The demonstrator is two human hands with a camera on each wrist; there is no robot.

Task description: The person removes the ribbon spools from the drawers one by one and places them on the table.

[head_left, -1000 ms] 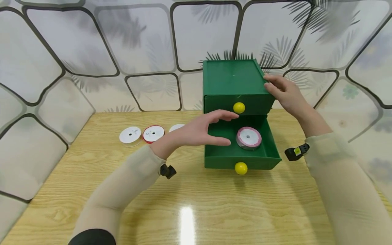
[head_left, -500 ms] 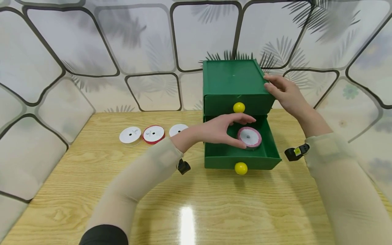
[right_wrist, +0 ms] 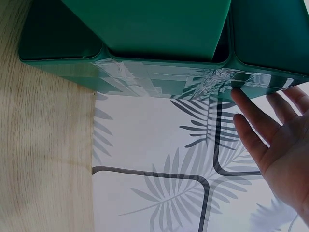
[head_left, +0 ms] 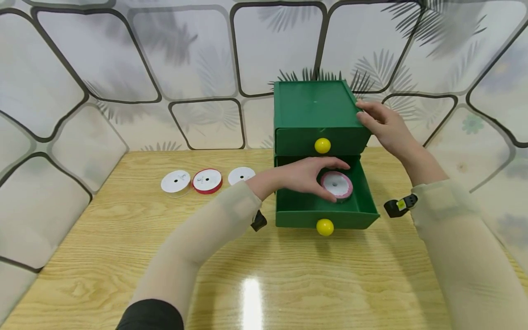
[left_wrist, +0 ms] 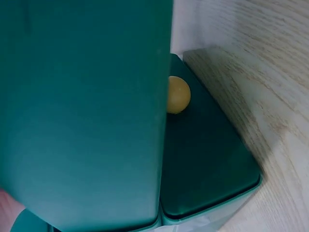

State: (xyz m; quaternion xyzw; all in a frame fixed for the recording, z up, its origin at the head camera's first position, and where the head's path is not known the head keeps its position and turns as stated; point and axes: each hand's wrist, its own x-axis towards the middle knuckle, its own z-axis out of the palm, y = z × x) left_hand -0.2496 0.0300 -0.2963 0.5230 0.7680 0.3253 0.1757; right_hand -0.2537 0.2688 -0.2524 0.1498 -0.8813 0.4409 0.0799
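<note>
A green cabinet [head_left: 315, 105] with yellow knobs stands on the table, its middle drawer [head_left: 288, 204] pulled out. Inside the drawer lies a ribbon roll [head_left: 337, 184], white-faced with a pink rim. My left hand [head_left: 303, 175] reaches into the drawer from the left. Its thumb and fingers are spread around the roll, thumb at the near side and fingertips past the far side. My right hand [head_left: 387, 126] rests its fingertips against the cabinet's upper right side. In the right wrist view the fingers of the right hand [right_wrist: 285, 140] lie nearly straight along the taped side wall.
Left of the cabinet, three more ribbon rolls lie in a row: a white one [head_left: 175, 182], a red-rimmed one [head_left: 207, 180] and another white one [head_left: 241, 174]. A patterned backdrop [head_left: 276, 46] rises behind the table. Below the pulled-out drawer shows another knob [left_wrist: 178, 95].
My left hand has moved right and down into the drawer, from beside the ribbon roll to around it. The right hand has stayed at the cabinet's side.
</note>
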